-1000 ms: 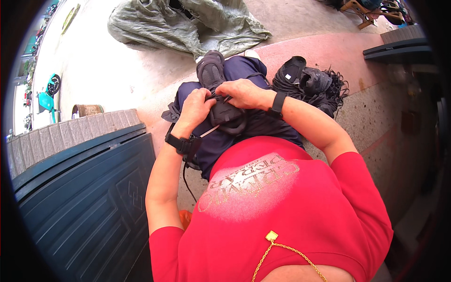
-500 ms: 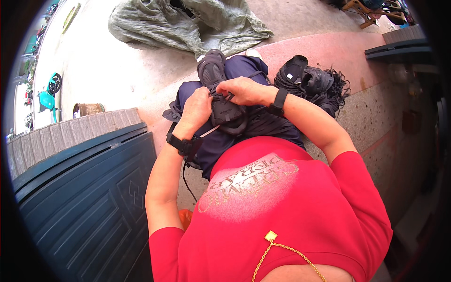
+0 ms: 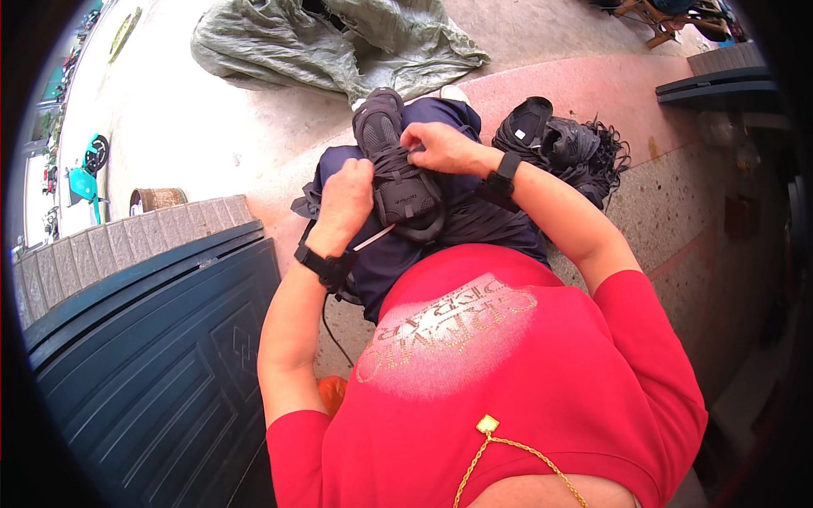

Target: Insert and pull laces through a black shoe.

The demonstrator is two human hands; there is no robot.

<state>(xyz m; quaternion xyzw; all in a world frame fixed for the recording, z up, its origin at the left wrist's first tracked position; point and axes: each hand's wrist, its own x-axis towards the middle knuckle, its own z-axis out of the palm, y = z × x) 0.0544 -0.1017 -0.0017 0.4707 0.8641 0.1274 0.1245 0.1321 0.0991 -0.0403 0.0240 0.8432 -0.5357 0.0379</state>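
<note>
Head view showed a black shoe [image 3: 398, 169] lying on the person's lap, over dark blue trousers [image 3: 398, 250], toe pointing away from the body. The left hand [image 3: 345, 203] was curled against the shoe's left side, fingers closed near the laces, and a thin pale tool [image 3: 375, 238] stuck out below it toward the heel; whether the hand gripped the tool or only the shoe could not be told. The right hand [image 3: 440, 148] was pinched shut on the laces [image 3: 391, 161] at the top of the shoe, thumb and fingers pressed together. Both wrists wore black bands. Just to the right of the right forearm sat a second black shoe [image 3: 529, 123] on a heap of dark cords [image 3: 593, 148], resting on the reddish step [image 3: 593, 85]. A grey-green sack [image 3: 330, 42] lay crumpled on the pavement beyond the knees. A dark blue panelled door [image 3: 144, 356] stood at the person's left.
</note>
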